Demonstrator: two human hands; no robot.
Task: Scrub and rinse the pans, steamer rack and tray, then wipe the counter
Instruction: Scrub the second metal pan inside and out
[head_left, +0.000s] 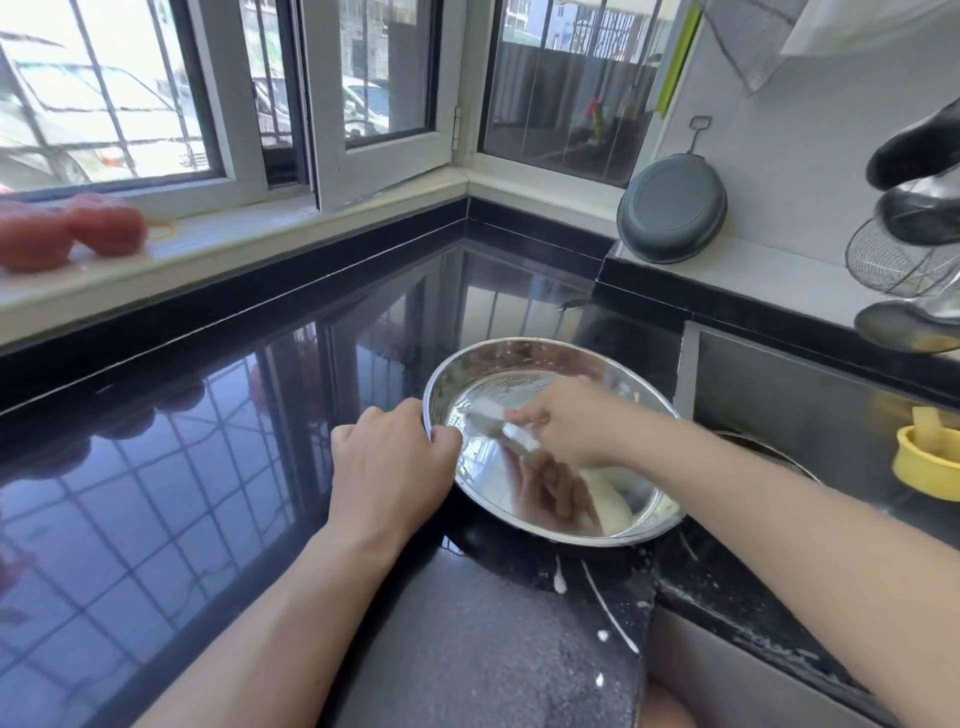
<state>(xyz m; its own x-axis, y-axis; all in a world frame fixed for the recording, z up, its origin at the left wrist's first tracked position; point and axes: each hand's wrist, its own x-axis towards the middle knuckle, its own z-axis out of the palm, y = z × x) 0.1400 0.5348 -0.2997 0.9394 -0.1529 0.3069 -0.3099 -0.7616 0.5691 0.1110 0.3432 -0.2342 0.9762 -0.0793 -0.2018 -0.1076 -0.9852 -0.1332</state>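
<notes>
**Scrubbing the pan on the worktop, left hand steadying**

Steel pan (613, 364) sits on the black worktop (218, 467), beside the sink (810, 415) to its right. Left hand (389, 462) grips the pan's near-left rim, fingers curled over the edge. Right hand (566, 421) reaches in from the sink side, pinching a pale scrubber (491, 422), blurred, against the pan's floor. The scrubber's long axis points roughly toward the left hand. Rinse probably goes rightward; the right hand is nearer the sink.
</notes>
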